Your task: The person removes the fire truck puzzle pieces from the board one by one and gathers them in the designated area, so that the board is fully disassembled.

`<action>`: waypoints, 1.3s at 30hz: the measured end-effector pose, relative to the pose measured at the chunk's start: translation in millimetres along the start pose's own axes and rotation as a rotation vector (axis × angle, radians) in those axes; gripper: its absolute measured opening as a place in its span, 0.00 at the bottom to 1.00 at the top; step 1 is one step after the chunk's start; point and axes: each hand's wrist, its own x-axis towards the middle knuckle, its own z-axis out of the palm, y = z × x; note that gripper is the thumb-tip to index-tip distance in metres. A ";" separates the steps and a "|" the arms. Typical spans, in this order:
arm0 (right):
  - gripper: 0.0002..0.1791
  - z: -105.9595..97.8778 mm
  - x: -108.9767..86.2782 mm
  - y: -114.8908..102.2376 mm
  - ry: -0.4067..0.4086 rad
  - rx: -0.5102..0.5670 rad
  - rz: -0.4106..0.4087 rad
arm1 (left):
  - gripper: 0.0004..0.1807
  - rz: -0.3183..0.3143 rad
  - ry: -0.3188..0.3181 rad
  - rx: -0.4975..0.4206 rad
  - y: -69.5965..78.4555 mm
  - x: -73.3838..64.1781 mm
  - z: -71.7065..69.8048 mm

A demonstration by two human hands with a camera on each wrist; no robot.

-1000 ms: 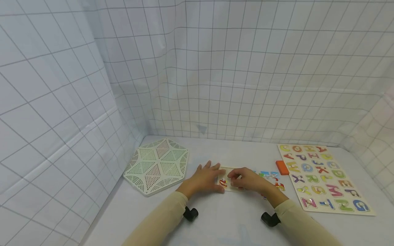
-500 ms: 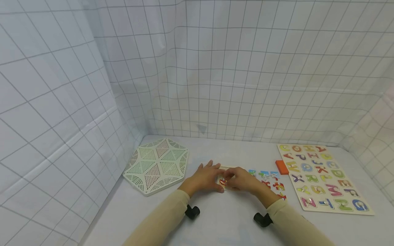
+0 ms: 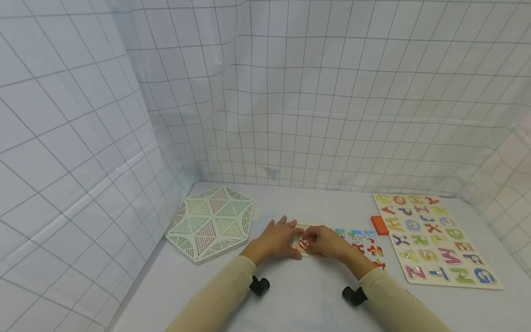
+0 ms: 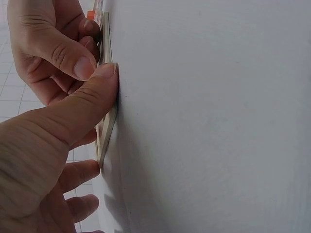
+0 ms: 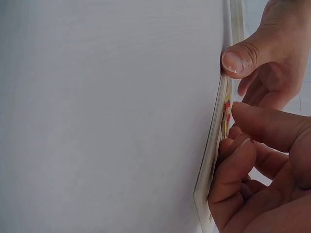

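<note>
A small wooden puzzle board (image 3: 306,227) lies flat on the white table between my hands. My left hand (image 3: 277,239) rests on its left side with the fingers spread, and its thumb (image 4: 99,85) presses the board's near edge (image 4: 106,138). My right hand (image 3: 325,240) is curled over the board and pinches a red puzzle piece (image 3: 303,245) at the board's left part. In the right wrist view the red and yellow piece (image 5: 226,112) shows at the board's rim (image 5: 213,162), next to my right fingertips (image 5: 238,155). Most of the board is hidden under the hands.
Several loose coloured pieces (image 3: 367,243) lie just right of my right hand. An orange block (image 3: 379,225) and a large alphabet puzzle board (image 3: 435,240) sit further right. A white hexagonal pegboard (image 3: 211,223) lies at the left. Gridded cloth walls enclose the table.
My right hand has slid left across the small board, toward my left hand, with the red piece. The left hand has stayed in place.
</note>
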 end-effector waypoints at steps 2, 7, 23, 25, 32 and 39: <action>0.14 -0.2 0.5 -0.3 0.000 -0.003 -0.008 | 0.44 -0.002 -0.001 -0.007 0.5 -0.1 -0.5; 0.15 -0.2 2.4 -1.1 0.002 -0.032 -0.026 | 0.45 0.000 -0.001 -0.006 1.5 0.1 -0.6; 0.14 1.1 6.1 1.5 0.055 -0.264 -0.111 | 0.43 0.004 0.009 -0.016 2.8 -1.6 0.3; 0.13 1.9 6.6 2.7 0.060 -0.279 -0.122 | 0.43 0.003 0.008 -0.014 2.8 -1.8 0.7; 0.14 -10.9 1.4 7.9 0.060 -0.284 -0.135 | 0.44 0.005 -0.006 -0.002 1.8 -1.5 2.7; 0.13 -58.6 -24.3 25.2 0.062 -0.174 -0.049 | 0.42 0.018 0.003 0.018 -2.1 -2.5 3.5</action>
